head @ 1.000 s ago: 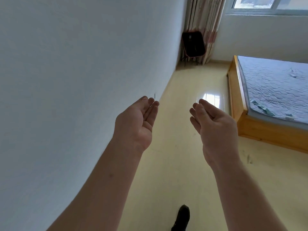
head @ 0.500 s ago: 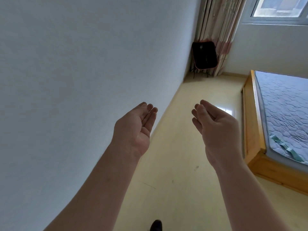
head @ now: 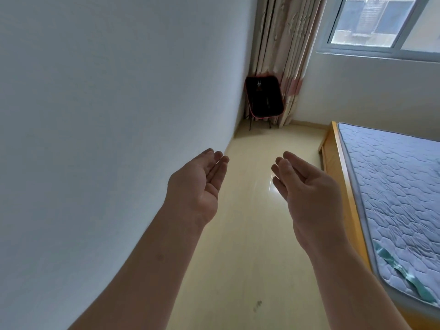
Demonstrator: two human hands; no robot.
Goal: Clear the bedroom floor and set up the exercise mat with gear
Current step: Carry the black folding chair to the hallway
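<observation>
floor (head: 247, 246) of pale yellow, smooth and slightly glossy, ran as a narrow strip away from the viewer between a wall on the left and a bed on the right, with a small dark smudge (head: 257, 304) near the bottom of the view and a bright streak of reflected light (head: 270, 184) further up. at the far end of that strip, in the corner of the room, a black folding chair (head: 264, 96) with a thin red edge stood on slim legs, touching or just in front of the curtain. two bare forearms reached forward over the floor. the left hand (head: 195, 186) was held out with its palm turned inward and up, fingers straight and together, holding nothing. the right hand (head: 309, 189) mirrored it, apart from the left, its fingers loosely extended and relaxed, also holding nothing. neither hand touched the floor, the chair or the bed. the plain white wall (head: 95, 115) filled the whole left side. a long beige patterned curtain (head: 285, 44) hung in the corner beside a white-framed window (head: 385, 22) at the upper right. along the right side stood a light wooden bed frame (head: 342, 177) carrying a bare blue-grey quilted mattress (head: 392, 186), with a crumpled green strip (head: 395, 267) lying on its near edge.
</observation>
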